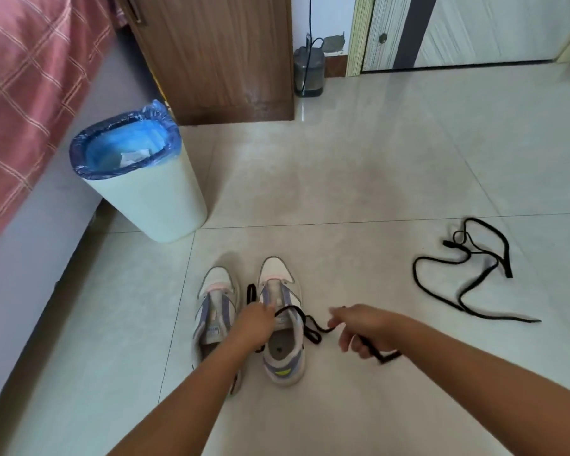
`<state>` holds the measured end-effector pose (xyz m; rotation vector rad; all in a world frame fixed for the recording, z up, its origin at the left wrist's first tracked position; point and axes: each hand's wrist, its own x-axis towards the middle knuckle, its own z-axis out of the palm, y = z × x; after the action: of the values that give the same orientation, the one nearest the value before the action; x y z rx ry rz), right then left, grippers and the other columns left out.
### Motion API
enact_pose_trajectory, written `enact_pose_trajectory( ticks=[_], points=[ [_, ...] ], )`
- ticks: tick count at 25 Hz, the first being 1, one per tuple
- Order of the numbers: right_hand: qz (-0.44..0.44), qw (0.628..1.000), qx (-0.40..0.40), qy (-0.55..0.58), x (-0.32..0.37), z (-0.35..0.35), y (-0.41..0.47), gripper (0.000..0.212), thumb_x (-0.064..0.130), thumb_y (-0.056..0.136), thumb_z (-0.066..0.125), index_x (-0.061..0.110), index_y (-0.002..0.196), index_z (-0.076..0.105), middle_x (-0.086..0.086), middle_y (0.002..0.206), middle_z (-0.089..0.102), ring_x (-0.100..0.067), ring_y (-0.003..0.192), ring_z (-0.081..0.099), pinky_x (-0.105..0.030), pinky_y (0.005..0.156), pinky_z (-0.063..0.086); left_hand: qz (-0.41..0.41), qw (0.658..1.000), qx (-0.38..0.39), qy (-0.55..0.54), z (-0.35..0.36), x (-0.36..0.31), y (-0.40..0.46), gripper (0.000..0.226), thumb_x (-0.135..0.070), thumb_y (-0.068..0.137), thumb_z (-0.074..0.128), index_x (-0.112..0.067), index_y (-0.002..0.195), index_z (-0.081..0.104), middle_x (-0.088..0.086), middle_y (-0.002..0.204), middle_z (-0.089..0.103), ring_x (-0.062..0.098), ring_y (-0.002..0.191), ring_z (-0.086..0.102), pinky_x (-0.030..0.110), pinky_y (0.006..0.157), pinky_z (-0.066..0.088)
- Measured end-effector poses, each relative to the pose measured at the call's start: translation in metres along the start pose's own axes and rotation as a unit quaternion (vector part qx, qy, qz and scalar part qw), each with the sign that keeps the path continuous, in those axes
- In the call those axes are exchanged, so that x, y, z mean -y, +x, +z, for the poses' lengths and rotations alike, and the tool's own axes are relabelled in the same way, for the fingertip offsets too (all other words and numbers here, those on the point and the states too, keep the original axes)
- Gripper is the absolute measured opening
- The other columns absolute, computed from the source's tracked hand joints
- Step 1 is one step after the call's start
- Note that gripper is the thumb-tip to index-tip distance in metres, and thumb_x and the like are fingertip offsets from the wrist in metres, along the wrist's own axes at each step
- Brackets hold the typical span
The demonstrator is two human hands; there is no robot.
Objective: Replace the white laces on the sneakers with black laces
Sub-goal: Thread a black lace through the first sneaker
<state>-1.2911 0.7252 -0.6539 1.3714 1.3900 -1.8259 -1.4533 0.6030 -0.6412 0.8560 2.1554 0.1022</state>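
Black lace [313, 327] runs between both hands, seemingly pinched.

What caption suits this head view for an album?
Both hands thread a black lace into the right-hand sneaker; a spare lace lies nearby.

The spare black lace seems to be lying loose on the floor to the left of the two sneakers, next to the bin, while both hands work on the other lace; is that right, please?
Not quite. In the head view the spare black lace lies on the floor to the right of the sneakers, well away from the bin, which stands to their left. The rest holds: the left hand and right hand are on the other lace.
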Motion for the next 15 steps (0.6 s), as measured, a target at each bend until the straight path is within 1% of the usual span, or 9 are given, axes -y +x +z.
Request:
enact_pose_trajectory(
  ticks=[1,3,4,6,8,10,12,14,15],
  points=[
    [0.001,1.000,0.012,-0.021,-0.003,0.013,0.003,0.035,0.043,0.099,0.035,0.010,0.102,0.047,-0.011,0.063,0.048,-0.012,0.040,0.026,-0.014,0.040,0.024,-0.005,0.999,0.000,-0.052,0.006,-0.001,-0.001,0.034,-0.023,0.102,0.031,-0.002,0.101,0.057,0.016,0.097,0.058,0.029,0.088,0.057,0.033,0.076,0.044],
    [0.002,0.998,0.037,-0.052,-0.007,0.024,0.004,0.036,0.044,0.099,0.034,0.011,0.088,0.044,-0.010,0.063,0.048,-0.012,0.039,0.025,-0.015,0.040,0.024,-0.023,0.989,0.036,-0.144,0.016,-0.007,-0.009,0.034,-0.028,0.100,0.035,-0.010,0.076,0.049,0.007,0.072,0.048,0.019,0.060,0.046,0.029,0.053,0.037],
    [0.005,0.996,0.044,-0.078,-0.006,0.019,0.001,0.037,0.043,0.100,0.034,0.011,0.083,0.043,-0.010,0.062,0.048,-0.012,0.040,0.026,-0.015,0.039,0.025,-0.027,0.983,0.059,-0.169,0.018,-0.009,-0.014,0.033,-0.029,0.099,0.037,-0.011,0.074,0.047,0.006,0.067,0.044,0.017,0.053,0.040,0.024,0.045,0.031],
    [-0.001,0.988,0.016,-0.155,0.002,-0.007,-0.010,0.033,0.035,0.100,0.035,0.009,0.084,0.047,-0.010,0.062,0.048,-0.013,0.041,0.028,-0.015,0.038,0.026,-0.026,0.973,0.078,-0.215,0.008,-0.012,-0.020,0.026,-0.029,0.098,0.042,-0.014,0.079,0.050,0.003,0.065,0.044,0.013,0.047,0.035,0.019,0.040,0.026],
    [-0.045,0.984,-0.050,-0.165,0.024,-0.048,-0.026,0.031,0.028,0.100,0.038,0.005,0.088,0.055,-0.009,0.061,0.048,-0.011,0.037,0.032,-0.015,0.036,0.028,-0.010,0.963,0.016,-0.270,-0.027,-0.018,-0.016,0.017,-0.026,0.098,0.046,-0.016,0.091,0.057,0.001,0.065,0.047,0.009,0.045,0.036,0.016,0.036,0.027],
    [-0.126,0.985,-0.110,-0.032,0.057,-0.090,-0.043,0.029,0.022,0.100,0.040,0.006,0.081,0.056,-0.007,0.057,0.047,-0.009,0.034,0.032,-0.014,0.033,0.026,0.028,0.920,-0.057,-0.387,-0.071,-0.027,-0.005,0.017,-0.024,0.097,0.049,-0.013,0.103,0.060,0.001,0.066,0.048,0.007,0.041,0.034,0.013,0.033,0.024],
    [-0.209,0.955,-0.117,0.175,0.092,-0.125,-0.056,0.029,0.020,0.099,0.040,0.010,0.074,0.050,-0.003,0.055,0.045,-0.006,0.034,0.031,-0.012,0.031,0.024,0.063,0.865,-0.138,-0.478,-0.116,-0.039,0.009,0.034,-0.030,0.097,0.049,-0.012,0.126,0.049,0.003,0.080,0.054,0.010,0.048,0.036,0.013,0.035,0.027],
    [-0.257,0.903,-0.084,0.333,0.119,-0.142,-0.062,0.027,0.022,0.098,0.041,0.012,0.074,0.047,-0.001,0.060,0.042,-0.005,0.038,0.034,-0.012,0.034,0.027,0.025,0.849,-0.239,-0.470,-0.145,-0.047,0.023,0.058,-0.039,0.096,0.047,-0.019,0.145,0.023,0.004,0.111,0.051,0.018,0.065,0.050,0.021,0.046,0.043],
    [-0.262,0.888,-0.062,0.373,0.128,-0.143,-0.062,0.026,0.022,0.098,0.040,0.011,0.075,0.047,0.000,0.063,0.039,-0.006,0.039,0.035,-0.013,0.035,0.030,-0.006,0.851,-0.287,-0.440,-0.151,-0.049,0.026,0.061,-0.040,0.094,0.046,-0.021,0.146,0.020,0.005,0.121,0.047,0.024,0.080,0.056,0.028,0.059,0.051]
  ],
)
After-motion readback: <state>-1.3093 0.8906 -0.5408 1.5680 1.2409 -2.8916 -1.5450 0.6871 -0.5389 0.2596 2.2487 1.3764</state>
